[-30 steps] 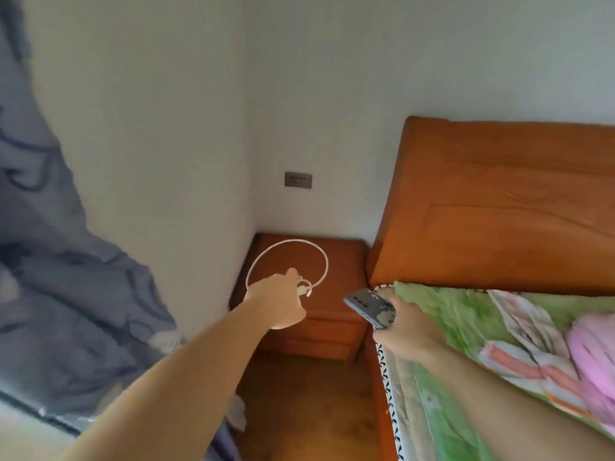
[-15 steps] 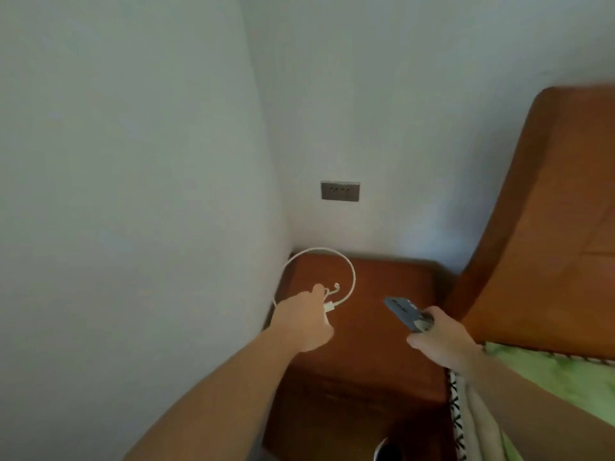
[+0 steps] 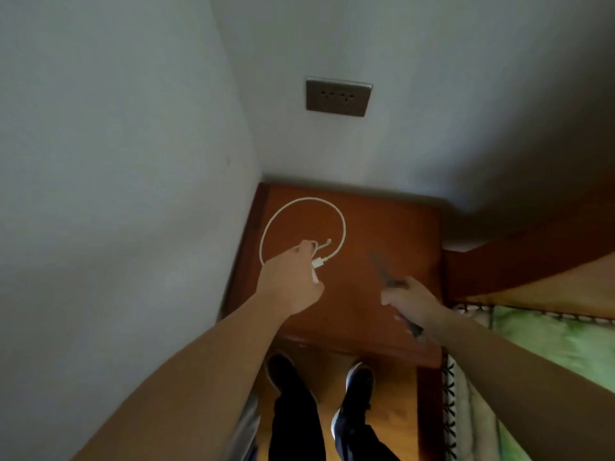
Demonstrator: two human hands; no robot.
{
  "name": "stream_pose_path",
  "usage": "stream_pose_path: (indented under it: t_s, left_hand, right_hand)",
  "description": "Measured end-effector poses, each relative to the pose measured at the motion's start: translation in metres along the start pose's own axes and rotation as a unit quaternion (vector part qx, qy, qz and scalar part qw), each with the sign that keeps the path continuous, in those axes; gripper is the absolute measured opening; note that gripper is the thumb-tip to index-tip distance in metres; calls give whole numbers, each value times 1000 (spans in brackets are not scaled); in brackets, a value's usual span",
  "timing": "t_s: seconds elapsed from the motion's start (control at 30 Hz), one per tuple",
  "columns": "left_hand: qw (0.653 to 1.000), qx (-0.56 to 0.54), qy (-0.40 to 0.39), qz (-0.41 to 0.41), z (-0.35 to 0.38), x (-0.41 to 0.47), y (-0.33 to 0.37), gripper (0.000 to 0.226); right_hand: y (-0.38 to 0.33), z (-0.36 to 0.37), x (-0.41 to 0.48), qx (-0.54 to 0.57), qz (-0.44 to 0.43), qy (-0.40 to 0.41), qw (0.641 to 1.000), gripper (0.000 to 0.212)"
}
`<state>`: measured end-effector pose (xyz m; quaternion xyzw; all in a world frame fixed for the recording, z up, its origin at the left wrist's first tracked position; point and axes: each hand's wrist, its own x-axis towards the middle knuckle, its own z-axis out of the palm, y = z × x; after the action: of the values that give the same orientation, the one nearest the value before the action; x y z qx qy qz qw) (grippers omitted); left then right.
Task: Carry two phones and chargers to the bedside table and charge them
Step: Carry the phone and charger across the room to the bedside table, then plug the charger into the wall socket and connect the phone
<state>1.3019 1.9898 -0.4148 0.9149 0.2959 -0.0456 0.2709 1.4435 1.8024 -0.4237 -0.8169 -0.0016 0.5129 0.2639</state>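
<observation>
My left hand [image 3: 293, 281] grips a white charger cable [image 3: 339, 221] that curls in a loop above the left half of the wooden bedside table [image 3: 399, 234]; a white plug end shows at my fingers. My right hand [image 3: 412, 301] holds a dark phone [image 3: 382, 267], edge-on and blurred, over the table's right half. Only one phone shows clearly; a dark end pokes out below that hand. A grey wall socket [image 3: 337, 98] sits on the wall above the table.
The table stands in a corner, with a white wall [image 3: 133, 194] on the left. The wooden headboard [image 3: 532, 271] and a bed with a green cover [image 3: 549, 354] border it on the right. My feet in dark shoes [image 3: 352, 397] stand on the wooden floor.
The view has closed in and tipped down onto the bedside table. Both hands now hover over its top, still holding the cable and the phone. The phone has turned edge-on.
</observation>
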Motion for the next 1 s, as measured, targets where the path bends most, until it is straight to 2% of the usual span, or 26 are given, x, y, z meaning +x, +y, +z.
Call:
stream_pose_path:
  t_s: [0.1, 0.2, 0.37, 0.57, 0.73, 0.83, 0.93, 1.0]
  left_hand:
    - [998, -12, 48, 25, 16, 16, -15, 58]
    - [998, -17, 55, 22, 30, 30, -32, 50]
    - [997, -50, 58, 16, 55, 44, -51, 49]
    - [996, -69, 58, 9, 69, 51, -57, 52]
    - [995, -85, 55, -10, 72, 56, -60, 49]
    - [991, -127, 41, -31, 74, 60, -59, 46]
    - [978, -197, 25, -55, 76, 63, -54, 44]
    - [957, -277, 18, -87, 76, 66, -50, 38]
  right_hand:
    - [-5, 15, 37, 75, 51, -10, 996, 32]
    - [-5, 28, 72, 130, 78, -20, 988, 31]
    - [-5, 50, 119, 210, 71, -29, 975, 42]
    - [0, 73, 150, 287, 35, 2, 957, 10]
    - [3, 80, 170, 220, 3, 88, 972, 23]
    - [6, 80, 176, 123, -29, 153, 980, 21]
    - [7, 80, 178, 7, -55, 205, 977, 20]
    - [8, 81, 181, -38, -66, 217, 973, 23]
